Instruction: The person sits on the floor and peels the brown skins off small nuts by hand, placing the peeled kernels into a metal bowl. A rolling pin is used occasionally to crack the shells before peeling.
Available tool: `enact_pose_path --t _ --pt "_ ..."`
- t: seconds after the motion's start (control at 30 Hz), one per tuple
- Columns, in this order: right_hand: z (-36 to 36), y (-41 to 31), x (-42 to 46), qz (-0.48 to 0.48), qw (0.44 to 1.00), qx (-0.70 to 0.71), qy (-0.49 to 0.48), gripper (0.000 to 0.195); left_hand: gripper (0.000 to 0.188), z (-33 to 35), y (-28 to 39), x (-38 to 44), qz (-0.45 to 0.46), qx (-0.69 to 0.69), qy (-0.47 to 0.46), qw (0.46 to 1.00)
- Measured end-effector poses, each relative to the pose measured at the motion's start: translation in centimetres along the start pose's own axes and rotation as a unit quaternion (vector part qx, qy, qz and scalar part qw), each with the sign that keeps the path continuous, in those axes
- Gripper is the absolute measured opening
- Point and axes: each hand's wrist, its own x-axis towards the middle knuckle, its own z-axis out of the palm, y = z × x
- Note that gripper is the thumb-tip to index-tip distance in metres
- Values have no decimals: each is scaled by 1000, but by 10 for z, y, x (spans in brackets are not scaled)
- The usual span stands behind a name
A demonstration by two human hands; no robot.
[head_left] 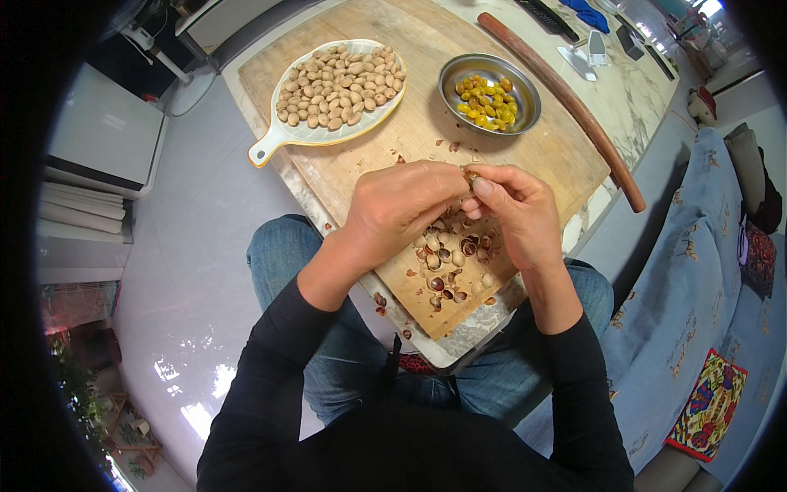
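Note:
Above the wooden board (344, 178), my left hand (403, 206) and my right hand (522, 212) meet at the fingertips. Between them is a small brown ginkgo nut (471, 176), pinched by my right thumb and index finger. My left fingers close on its other side and partly hide it. Cracked shells and brown skins (446, 258) lie scattered below my hands. Farther back, a white leaf-shaped dish (270, 144) holds many unshelled ginkgo nuts (338, 86). To its right, a steel bowl (533, 111) contains peeled yellow-green kernels (486, 104).
A long wooden rolling pin (572, 111) lies along the board's right side. The marble-patterned table (639, 92) bears a black remote control (547, 18), a white stand (581, 61) and a blue cloth (587, 13). A sofa with a blue cover (676, 246) is at right.

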Motion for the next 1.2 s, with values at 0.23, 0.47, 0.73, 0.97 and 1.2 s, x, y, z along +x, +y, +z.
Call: enact_pose_path --t 0.23,0.47,0.73,0.97,1.2 --pt "1 4 3 -4 1000 1 27 17 16 7 8 2 -188 -124 13 974" --pt "-4 6 3 28 999 41 7 17 12 3 4 -1 -92 -48 -17 994" --pt "0 4 6 51 992 109 30 13 25 10 0 1 -314 -339 21 886" --pt "-6 6 7 9 999 29 27 14 16 13 2 1 -297 -277 10 914" --pt "-5 1 5 17 999 32 -10 14 15 4 7 5 -235 -173 -14 956"
